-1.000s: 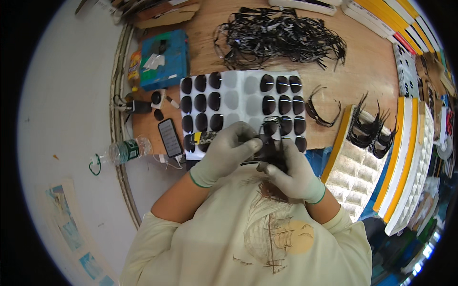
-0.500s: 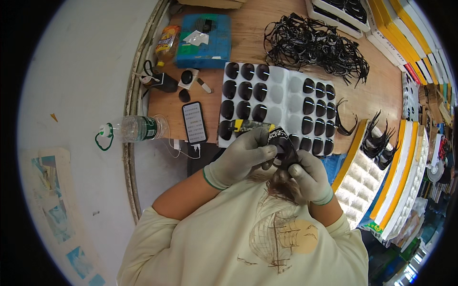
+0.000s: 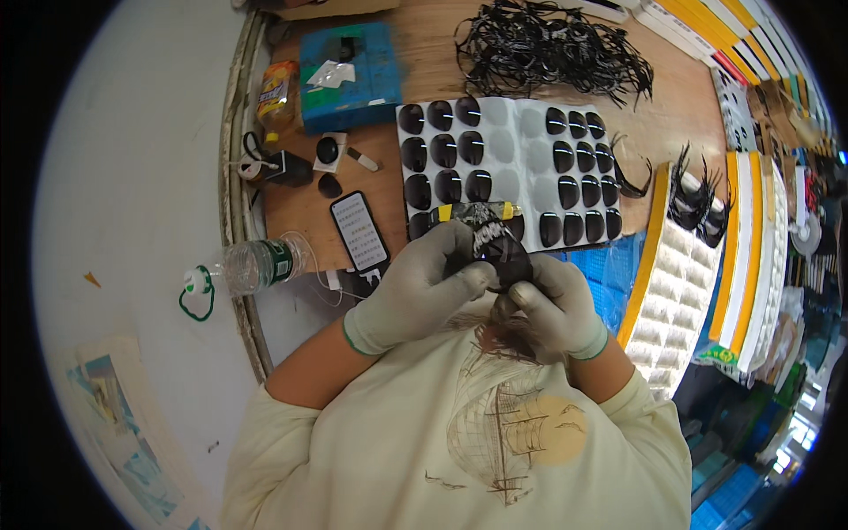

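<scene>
My left hand [image 3: 422,287] and my right hand [image 3: 558,307], both in pale grey gloves with green cuffs, are closed on a pair of dark sunglasses [image 3: 508,262] close to my chest. A pale patterned decoration shows at the upper left of the sunglasses, beside the left fingers. My right thumb presses near the lower edge of a dark lens. Gloved fingers hide much of the frame. Just beyond the hands, a yellow-ended, dark mottled bar [image 3: 508,211] lies at the near edge of a white sheet [image 3: 521,159] bearing rows of dark lenses [image 3: 446,150].
A tangled heap of black spectacle frame parts [image 3: 552,53] lies at the back. On the left are a phone [image 3: 360,231], a plastic bottle [image 3: 252,267], a blue box [image 3: 350,79] and a drink bottle [image 3: 277,97]. Yellow-edged white trays [image 3: 676,305] stand to the right.
The view has shifted, so the table things sit higher and mostly farther left. My hands have drawn closer together around the sunglasses, whose dark lens now faces up more.
</scene>
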Demonstrator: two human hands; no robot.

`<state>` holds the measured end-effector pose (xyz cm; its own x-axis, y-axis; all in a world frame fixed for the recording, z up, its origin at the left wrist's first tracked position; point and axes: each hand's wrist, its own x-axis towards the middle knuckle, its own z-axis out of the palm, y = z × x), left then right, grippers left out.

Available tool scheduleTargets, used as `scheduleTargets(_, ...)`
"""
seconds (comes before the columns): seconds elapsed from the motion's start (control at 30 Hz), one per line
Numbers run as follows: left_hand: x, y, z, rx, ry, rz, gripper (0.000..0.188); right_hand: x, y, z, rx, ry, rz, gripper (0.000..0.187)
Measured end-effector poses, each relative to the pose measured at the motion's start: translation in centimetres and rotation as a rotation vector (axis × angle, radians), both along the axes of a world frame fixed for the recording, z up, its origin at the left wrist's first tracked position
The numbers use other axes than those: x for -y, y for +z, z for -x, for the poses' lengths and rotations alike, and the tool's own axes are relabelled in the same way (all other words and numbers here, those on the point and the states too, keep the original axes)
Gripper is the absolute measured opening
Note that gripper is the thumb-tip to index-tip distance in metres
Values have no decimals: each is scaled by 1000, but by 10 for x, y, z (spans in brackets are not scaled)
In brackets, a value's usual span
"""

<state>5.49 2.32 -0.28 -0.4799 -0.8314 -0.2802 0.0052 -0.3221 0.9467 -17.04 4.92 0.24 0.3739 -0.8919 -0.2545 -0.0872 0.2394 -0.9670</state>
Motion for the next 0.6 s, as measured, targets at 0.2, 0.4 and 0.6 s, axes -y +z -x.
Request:
scheduleTargets(0.2, 0, 6, 2, 143, -88, -29, 32, -6, 10, -18, -125, -181, 25, 15)
scheduleTargets(0.4, 7, -2, 13, -64, -113, -62, 36, 3, 27, 0, -217, -24, 195, 22)
scheduleTargets(0.6, 47, 7, 42, 18, -264, 522, 36, -7, -4, 49, 333, 114, 126, 48)
